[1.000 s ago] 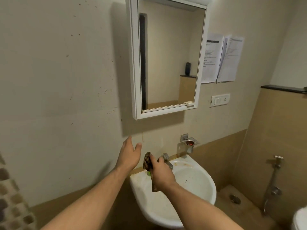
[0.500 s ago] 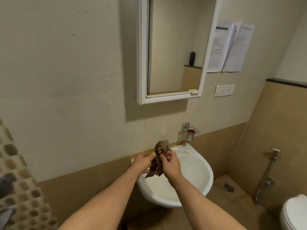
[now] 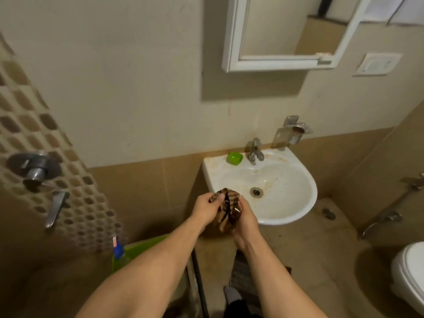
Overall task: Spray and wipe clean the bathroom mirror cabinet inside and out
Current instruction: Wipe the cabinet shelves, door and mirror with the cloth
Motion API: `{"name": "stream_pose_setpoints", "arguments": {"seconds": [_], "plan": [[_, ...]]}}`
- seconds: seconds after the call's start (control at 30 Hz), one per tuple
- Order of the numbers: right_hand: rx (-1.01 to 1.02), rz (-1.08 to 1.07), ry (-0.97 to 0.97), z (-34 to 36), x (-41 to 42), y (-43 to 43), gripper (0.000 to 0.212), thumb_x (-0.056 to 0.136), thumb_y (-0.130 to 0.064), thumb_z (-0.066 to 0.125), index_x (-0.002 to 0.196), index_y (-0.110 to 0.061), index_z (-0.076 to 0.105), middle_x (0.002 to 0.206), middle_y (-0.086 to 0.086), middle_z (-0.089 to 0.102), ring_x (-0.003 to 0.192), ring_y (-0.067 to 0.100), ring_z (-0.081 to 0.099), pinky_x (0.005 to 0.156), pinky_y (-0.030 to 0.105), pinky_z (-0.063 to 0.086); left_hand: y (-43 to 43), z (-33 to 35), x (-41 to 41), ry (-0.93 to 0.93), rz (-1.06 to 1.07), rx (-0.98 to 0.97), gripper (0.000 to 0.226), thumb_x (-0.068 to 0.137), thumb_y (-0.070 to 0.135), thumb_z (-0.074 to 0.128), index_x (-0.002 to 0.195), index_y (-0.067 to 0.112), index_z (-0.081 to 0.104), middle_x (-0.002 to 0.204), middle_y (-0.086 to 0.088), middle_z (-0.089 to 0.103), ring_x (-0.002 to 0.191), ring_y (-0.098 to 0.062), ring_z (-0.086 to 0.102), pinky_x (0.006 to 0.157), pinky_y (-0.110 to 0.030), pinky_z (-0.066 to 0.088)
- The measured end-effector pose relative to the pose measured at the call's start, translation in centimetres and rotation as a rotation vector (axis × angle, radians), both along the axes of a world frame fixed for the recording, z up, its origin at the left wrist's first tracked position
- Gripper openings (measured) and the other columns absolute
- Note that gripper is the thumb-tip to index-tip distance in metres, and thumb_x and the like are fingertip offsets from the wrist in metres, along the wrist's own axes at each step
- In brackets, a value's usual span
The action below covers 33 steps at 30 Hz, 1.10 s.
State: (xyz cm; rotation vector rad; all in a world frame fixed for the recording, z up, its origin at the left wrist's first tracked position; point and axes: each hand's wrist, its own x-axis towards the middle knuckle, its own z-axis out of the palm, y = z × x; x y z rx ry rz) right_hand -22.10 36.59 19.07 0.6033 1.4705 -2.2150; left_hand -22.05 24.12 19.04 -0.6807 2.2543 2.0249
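Brown striped cloth (image 3: 227, 208), one, gripped between two hands, left (image 3: 206, 208) and right (image 3: 244, 218), before one basin (image 3: 286, 216).

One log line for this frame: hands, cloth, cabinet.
left hand: gripping brown striped cloth | right hand: gripping same cloth | white-framed mirror cabinet: door shut, untouched | stage: bunching cloth near white sink

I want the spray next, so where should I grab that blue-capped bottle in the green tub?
Grip the blue-capped bottle by its neck just under the cap, reaching down from above. Only its top shows upright above the green tub; the body is hidden.
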Motion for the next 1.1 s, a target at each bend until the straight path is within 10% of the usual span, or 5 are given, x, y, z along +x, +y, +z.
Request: {"name": "stream_pose_setpoints", "arguments": {"seconds": [0.3, 0.5, 0.67, 0.83, 1.1], "plan": [[0.658, 0.237, 0.384, -3.7, 3.4, 1.3, 0.022, 0.097, -0.033, 0.063, 0.089, -0.018, 0.077, 0.077, -0.004, 0.078, 0.072, 0.011, 0.072, 0.063, 0.028, 0.055, -2.4, -4.9, 4.9, -0.014, 0.216, -0.155, 0.041, 0.099, 0.037, 0.060, 0.081, 0.001, 0.071, 0.077, -0.012, 0.072, 0.071, -0.021, 0.062, 0.067, -0.037, 0.049], [0.693, 0.524, 0.432, -2.6, 4.2, 1.0, 0.022, 0.076, -0.028, 0.081, 0.093, -0.026, 0.068, 0.074, -0.001, 0.076, 0.057, 0.015, 0.072, 0.046, 0.026, 0.051, -5.0, -5.6, 7.6, 0.002, 0.334, -0.175, 0.029, 0.100, 0.026, 0.061, 0.116, 0.005, 0.074, 0.113, -0.008, 0.075, 0.107, -0.020, 0.068, 0.097, -0.032, 0.052], [0.857, 0.507, 0.533, -2.6, 4.6, 0.8, 0.019, 0.089, -0.044, 0.070, 0.077, -0.030, 0.073, 0.071, -0.014, 0.074, 0.063, 0.004, 0.069, 0.052, 0.017, 0.051, -6.0, -6.1, 9.0, 0.009, 0.317, -0.170, 0.029, 0.100, 0.034, 0.059, 0.089, 0.011, 0.073, 0.084, -0.002, 0.072, 0.084, -0.021, 0.067, 0.074, -0.032, 0.051], [0.625, 0.352, 0.372, -2.0, 4.7, 0.6, 0.035, 0.094, -0.045, 0.067, 0.079, -0.015, 0.076, 0.068, 0.001, 0.073, 0.072, 0.024, 0.074, 0.067, 0.046, 0.064, -6.1, -5.1, 10.3, -0.026, 0.139, -0.060, 0.056, 0.068, 0.069, 0.075, 0.097, 0.022, 0.067, 0.091, 0.008, 0.071, 0.086, -0.007, 0.067, 0.067, -0.013, 0.047], [0.259, 0.224, 0.028, -1.2, 4.2, 0.3, 0.015, 0.097, -0.015, 0.068, 0.086, -0.011, 0.079, 0.091, 0.013, 0.080, 0.085, 0.026, 0.077, 0.079, 0.040, 0.063, -7.4, -5.1, 10.4, -0.285, 0.004, 0.030, 0.083, 0.072, 0.016, 0.087, 0.144, 0.016, 0.046, 0.133, -0.005, 0.057, 0.122, -0.022, 0.056, 0.109, -0.040, 0.045]]}}
